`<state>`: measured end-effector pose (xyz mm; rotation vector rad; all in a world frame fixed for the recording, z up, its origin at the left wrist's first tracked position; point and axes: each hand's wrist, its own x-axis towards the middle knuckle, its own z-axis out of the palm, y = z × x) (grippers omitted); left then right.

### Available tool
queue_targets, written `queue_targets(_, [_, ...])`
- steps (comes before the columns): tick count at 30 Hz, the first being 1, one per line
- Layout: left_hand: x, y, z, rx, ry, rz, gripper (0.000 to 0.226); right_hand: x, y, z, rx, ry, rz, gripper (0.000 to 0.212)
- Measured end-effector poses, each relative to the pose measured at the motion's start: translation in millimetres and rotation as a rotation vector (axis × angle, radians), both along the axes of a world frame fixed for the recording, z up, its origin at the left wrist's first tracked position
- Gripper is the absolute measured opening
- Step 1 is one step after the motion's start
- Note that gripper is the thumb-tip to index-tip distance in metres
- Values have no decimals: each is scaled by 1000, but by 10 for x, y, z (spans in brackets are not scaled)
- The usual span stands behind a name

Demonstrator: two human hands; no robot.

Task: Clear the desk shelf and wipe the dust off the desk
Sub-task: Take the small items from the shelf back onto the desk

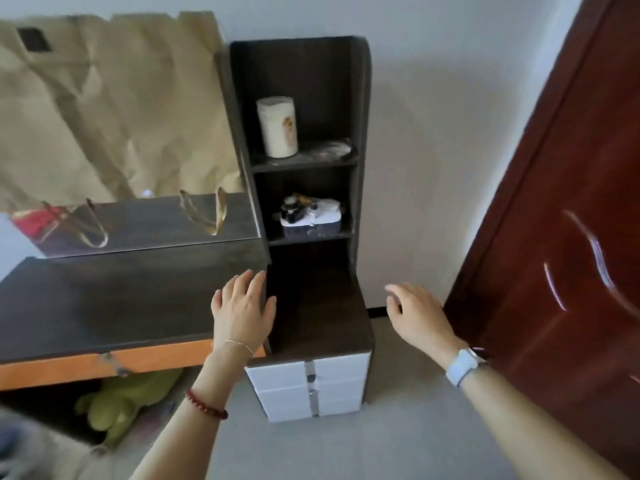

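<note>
Nearest to you, both forearms reach fwd. Your left hand (242,306) lies flat w/ fingers spread wide, grip holding nothing, at the right end of the dark tabletop (114,299); a thin gold chain and a red bead bracelet (206,405) are on that arm. Your right hand (417,313) hovers in the air just right of the shelf unit, fingers loose and wide, nothing in the grip; a pale smooth watch (462,367) is on the wrist.

Below the tabletop runs an orange front edge, and a soft green toy (121,403) sits on the floor under it. Three glossy white drawers (308,386) w/ metal handles stand under the low step of the desk shelf (304,133).

Further back, the shelf is tall, narrow, dark wood-grain w/ a rounded top corner. The middle level holds a white flat box (311,220) w/ small blurred items on top. The upper level holds an upright cream cylinder (277,126), and grey dust beside it. Behind the tabletop: a mirror (145,223), then wrinkled tan paper (104,109).
</note>
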<state>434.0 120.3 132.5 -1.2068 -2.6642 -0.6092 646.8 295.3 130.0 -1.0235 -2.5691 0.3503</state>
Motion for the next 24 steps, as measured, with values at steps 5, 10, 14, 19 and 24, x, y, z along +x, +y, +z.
queue_targets(5, [-672, 62, -53, -43, -16, 17, 50, -769, 127, 99, -33, -60, 83, 36])
queue_targets(10, [-1085, 556, -152, -35, -83, -31, 50, -1348, 505, 51, -87, -93, 121, 36])
queue_targets(14, [-1330, 1099, -214, -1, -131, -107, 54, -1820, 929, -44, -137, -35, 97, 38])
queue_targets(19, [-1701, 1963, -232, 6, -201, -127, 67, -2485, 1508, -188, -201, 41, 41, 42])
queue_targets(24, [-1930, 2587, -314, -65, -263, -51, 84, -3011, 1900, -388, -138, -10, 37, 52])
